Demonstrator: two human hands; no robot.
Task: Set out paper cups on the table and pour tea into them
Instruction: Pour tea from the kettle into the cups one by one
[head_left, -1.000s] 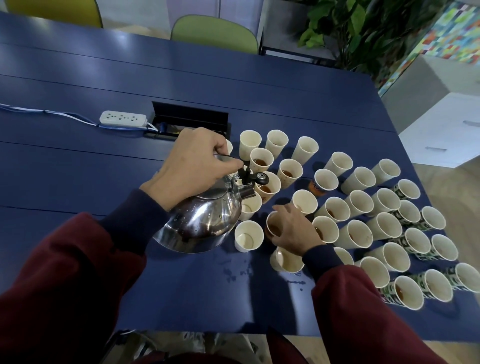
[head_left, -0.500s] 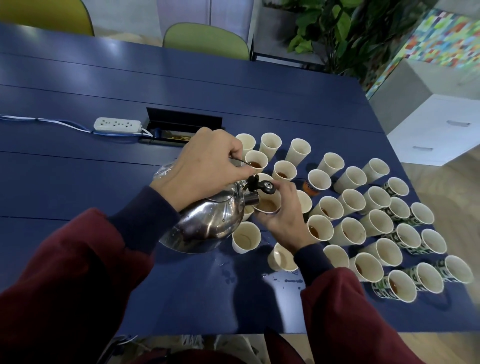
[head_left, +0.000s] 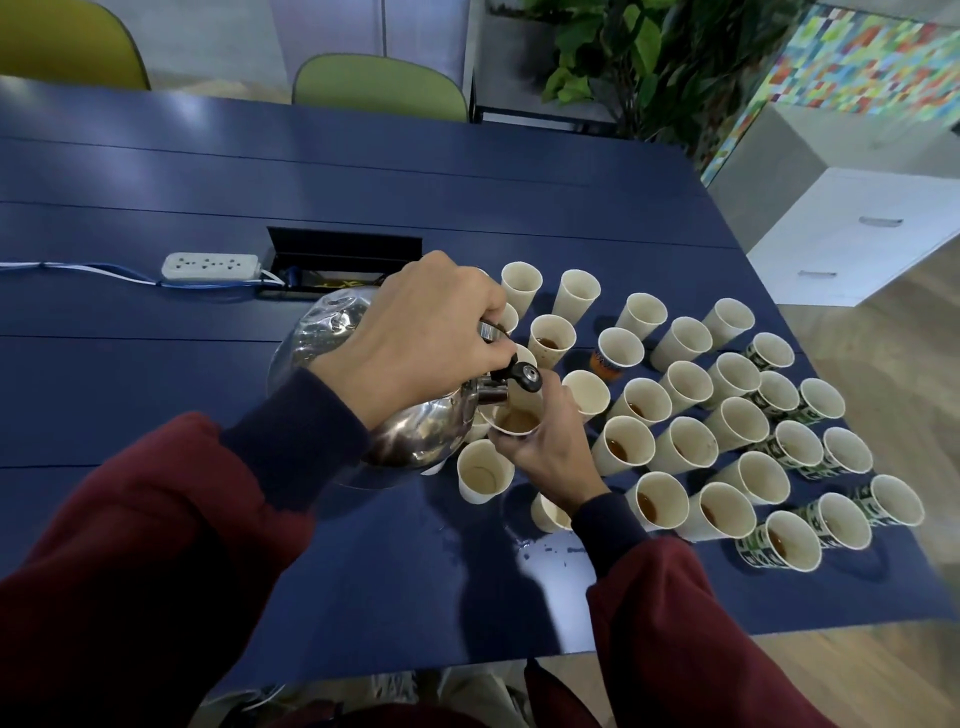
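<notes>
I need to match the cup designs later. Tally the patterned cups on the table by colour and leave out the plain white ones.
Green-patterned cups: 8
Orange-patterned cups: 1
Total: 9

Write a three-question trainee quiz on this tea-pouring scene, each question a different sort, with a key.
1. True or false: the left hand tilts the shiny steel kettle by its handle.
2. The right hand holds: A) the white power strip B) a white paper cup C) nothing.
3. Fill in: the held cup sits under the kettle's ____.

Key: 1 true; 2 B; 3 spout.
</notes>
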